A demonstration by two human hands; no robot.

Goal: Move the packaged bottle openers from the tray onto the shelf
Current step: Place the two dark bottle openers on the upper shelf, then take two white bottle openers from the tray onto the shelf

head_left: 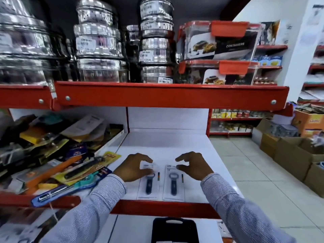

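Two packaged bottle openers (173,183) flat on the white shelf (166,142), side by side, just behind its red front lip (164,206). Left hand (133,168) with grip curled round the top of the left pack (149,188). Right hand (192,165) hovering over the right pack (175,193), grip apart, holding nothing. Probably best kept flat, square, off the lip. Heaped utensil packs (61,155) crowding the left edge; open white shelf behind.

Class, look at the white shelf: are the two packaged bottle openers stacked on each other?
No, the left packaged bottle opener and the right packaged bottle opener lie flat side by side on the white shelf.
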